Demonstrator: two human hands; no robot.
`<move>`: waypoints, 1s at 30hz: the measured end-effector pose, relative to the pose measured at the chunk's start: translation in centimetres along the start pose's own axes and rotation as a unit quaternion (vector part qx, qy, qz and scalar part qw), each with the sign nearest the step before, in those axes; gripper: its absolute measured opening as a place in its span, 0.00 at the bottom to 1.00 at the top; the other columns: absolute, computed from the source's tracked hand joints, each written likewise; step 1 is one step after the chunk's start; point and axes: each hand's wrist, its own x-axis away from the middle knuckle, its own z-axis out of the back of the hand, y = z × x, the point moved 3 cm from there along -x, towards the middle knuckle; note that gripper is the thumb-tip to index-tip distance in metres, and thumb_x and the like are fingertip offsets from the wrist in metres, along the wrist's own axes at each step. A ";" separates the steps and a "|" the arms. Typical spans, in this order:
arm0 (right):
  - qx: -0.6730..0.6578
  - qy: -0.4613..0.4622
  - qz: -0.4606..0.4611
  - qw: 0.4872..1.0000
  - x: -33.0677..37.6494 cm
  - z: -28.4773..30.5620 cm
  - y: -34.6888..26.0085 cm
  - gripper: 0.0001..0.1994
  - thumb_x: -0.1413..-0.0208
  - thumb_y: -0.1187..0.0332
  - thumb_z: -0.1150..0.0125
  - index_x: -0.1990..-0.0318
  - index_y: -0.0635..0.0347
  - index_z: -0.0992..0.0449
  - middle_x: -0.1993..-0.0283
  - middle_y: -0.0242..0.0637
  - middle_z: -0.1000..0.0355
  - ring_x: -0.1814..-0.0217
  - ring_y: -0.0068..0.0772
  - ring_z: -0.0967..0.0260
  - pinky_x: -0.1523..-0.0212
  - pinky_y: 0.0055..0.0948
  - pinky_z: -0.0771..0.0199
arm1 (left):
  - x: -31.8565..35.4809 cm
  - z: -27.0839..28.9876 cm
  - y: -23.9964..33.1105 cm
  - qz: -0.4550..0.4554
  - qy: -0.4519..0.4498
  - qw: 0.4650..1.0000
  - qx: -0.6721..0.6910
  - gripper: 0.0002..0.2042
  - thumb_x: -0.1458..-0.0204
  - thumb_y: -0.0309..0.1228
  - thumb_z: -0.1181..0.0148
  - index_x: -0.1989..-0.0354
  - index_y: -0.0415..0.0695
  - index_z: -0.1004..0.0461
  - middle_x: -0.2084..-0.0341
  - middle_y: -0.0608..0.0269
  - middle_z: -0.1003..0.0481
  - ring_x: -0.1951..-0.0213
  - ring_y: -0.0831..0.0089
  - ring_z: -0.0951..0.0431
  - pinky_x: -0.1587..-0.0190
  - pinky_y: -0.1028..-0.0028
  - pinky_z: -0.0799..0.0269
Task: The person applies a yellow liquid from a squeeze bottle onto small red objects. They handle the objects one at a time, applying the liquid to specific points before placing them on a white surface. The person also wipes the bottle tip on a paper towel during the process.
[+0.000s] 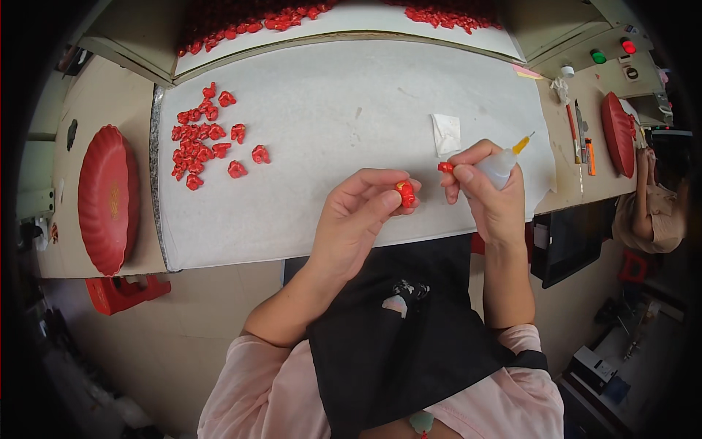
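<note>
Between the thumb and fingers of my left hand [363, 205] is a small red figurine [406, 194] with gold marks. My right hand [491, 192] pinches a small red piece [445, 167] at its fingertips, a short gap from the figurine. Tucked in the same hand is a translucent squeeze bottle [497, 170], its yellow needle tip [522, 144] pointing up and to the right. On the white work sheet [314, 124] at the left lie several loose red figurines [193, 150]. A folded white paper [446, 134] rests just beyond my right hand.
Red scalloped trays stand at the left [108, 201] and the far right [618, 135]. Many red pieces [292, 18] fill the shelf at the back. An orange lighter [590, 156] and slim tools lie at the right. Another person [651, 201] sits at the far right.
</note>
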 end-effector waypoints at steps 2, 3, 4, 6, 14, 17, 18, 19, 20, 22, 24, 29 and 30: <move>-0.051 0.002 -0.011 0.999 1.1 0.4 0.5 0.04 0.53 0.78 0.45 0.69 0.69 0.31 0.71 0.44 0.29 0.75 0.24 0.34 0.76 0.21 0.35 | 0.1 -0.3 -0.4 0.000 0.004 1.000 -0.015 0.09 0.50 0.23 0.49 0.60 0.38 0.31 0.64 0.56 0.27 0.63 0.74 0.28 0.57 0.74 0.34; -0.075 0.003 -0.016 0.997 1.6 0.6 0.6 0.04 0.53 0.78 0.45 0.69 0.69 0.31 0.71 0.44 0.29 0.75 0.25 0.34 0.76 0.21 0.34 | 0.1 -0.5 -0.6 0.000 0.004 1.000 -0.021 0.09 0.51 0.23 0.49 0.60 0.38 0.31 0.64 0.56 0.27 0.64 0.74 0.28 0.57 0.74 0.34; -0.097 0.002 -0.020 0.995 2.0 0.8 0.8 0.04 0.53 0.78 0.45 0.69 0.69 0.31 0.72 0.44 0.29 0.75 0.25 0.34 0.76 0.21 0.34 | 0.2 -0.8 -0.7 -0.002 0.004 0.999 -0.034 0.09 0.51 0.23 0.48 0.61 0.38 0.31 0.65 0.56 0.27 0.63 0.74 0.28 0.57 0.74 0.34; -0.138 -0.001 -0.027 0.990 2.7 1.0 1.1 0.04 0.54 0.79 0.45 0.69 0.69 0.31 0.72 0.45 0.29 0.75 0.26 0.33 0.76 0.22 0.34 | 0.3 -1.2 -0.9 -0.008 0.004 0.998 -0.059 0.09 0.52 0.22 0.48 0.61 0.38 0.30 0.65 0.57 0.27 0.63 0.75 0.28 0.56 0.75 0.34; -0.017 0.033 0.045 0.998 4.5 0.3 0.8 0.04 0.56 0.83 0.45 0.70 0.70 0.29 0.71 0.42 0.29 0.71 0.24 0.32 0.72 0.20 0.32 | 0.7 -2.0 -1.4 -0.021 0.021 0.992 -0.126 0.09 0.53 0.20 0.46 0.62 0.36 0.31 0.66 0.57 0.27 0.62 0.74 0.27 0.56 0.76 0.33; 0.043 0.036 0.075 0.996 4.8 0.3 0.8 0.05 0.57 0.84 0.44 0.70 0.69 0.28 0.70 0.40 0.29 0.69 0.23 0.32 0.69 0.19 0.33 | 0.7 -2.1 -1.5 -0.024 0.017 0.991 -0.134 0.09 0.53 0.20 0.47 0.62 0.36 0.31 0.67 0.57 0.27 0.62 0.74 0.27 0.57 0.75 0.32; 0.061 0.033 0.085 0.994 4.8 0.3 0.9 0.06 0.58 0.85 0.44 0.70 0.69 0.28 0.69 0.39 0.29 0.68 0.22 0.32 0.68 0.18 0.33 | 0.8 -2.1 -1.5 -0.026 0.017 0.990 -0.136 0.09 0.53 0.19 0.47 0.62 0.36 0.31 0.67 0.57 0.27 0.62 0.74 0.27 0.57 0.75 0.32; 0.068 0.034 0.091 0.993 4.9 0.2 0.9 0.06 0.58 0.85 0.44 0.71 0.68 0.28 0.69 0.39 0.29 0.68 0.22 0.32 0.68 0.18 0.33 | 0.8 -2.2 -1.5 -0.027 0.014 0.991 -0.134 0.09 0.53 0.19 0.47 0.62 0.35 0.31 0.67 0.56 0.27 0.62 0.74 0.27 0.57 0.75 0.32; 0.075 0.035 0.096 0.992 4.8 0.2 0.8 0.06 0.59 0.85 0.43 0.71 0.68 0.28 0.69 0.38 0.29 0.68 0.22 0.32 0.67 0.18 0.34 | 0.7 -2.3 -1.5 -0.027 0.012 0.991 -0.131 0.09 0.53 0.19 0.47 0.62 0.35 0.31 0.67 0.56 0.27 0.62 0.74 0.27 0.57 0.75 0.32; 0.090 0.036 0.105 0.990 4.8 0.0 0.8 0.07 0.59 0.85 0.43 0.71 0.67 0.27 0.69 0.38 0.29 0.68 0.22 0.32 0.67 0.17 0.34 | 0.7 -2.3 -1.4 -0.027 0.012 0.991 -0.131 0.08 0.53 0.18 0.47 0.63 0.35 0.31 0.67 0.56 0.27 0.63 0.74 0.27 0.57 0.76 0.31; 0.107 0.038 0.114 0.987 4.9 0.0 0.9 0.07 0.60 0.85 0.42 0.71 0.67 0.27 0.70 0.38 0.29 0.68 0.23 0.32 0.67 0.18 0.34 | 0.7 -2.2 -1.3 -0.024 0.015 0.990 -0.136 0.08 0.53 0.18 0.47 0.63 0.35 0.30 0.67 0.56 0.27 0.63 0.74 0.27 0.57 0.76 0.31; 0.190 0.064 0.140 0.970 5.1 -0.5 0.8 0.08 0.61 0.85 0.41 0.71 0.66 0.27 0.70 0.38 0.29 0.67 0.26 0.32 0.67 0.19 0.34 | 0.7 -1.9 -1.4 -0.041 0.014 0.988 -0.149 0.08 0.54 0.17 0.47 0.64 0.34 0.30 0.67 0.56 0.27 0.62 0.74 0.27 0.57 0.76 0.31; 0.196 0.072 0.138 0.968 5.2 -0.6 0.8 0.08 0.61 0.85 0.41 0.71 0.66 0.27 0.70 0.38 0.29 0.67 0.26 0.32 0.67 0.19 0.34 | 0.7 -2.0 -1.3 -0.047 0.012 0.987 -0.153 0.08 0.54 0.17 0.47 0.64 0.34 0.30 0.67 0.56 0.27 0.62 0.74 0.27 0.57 0.76 0.31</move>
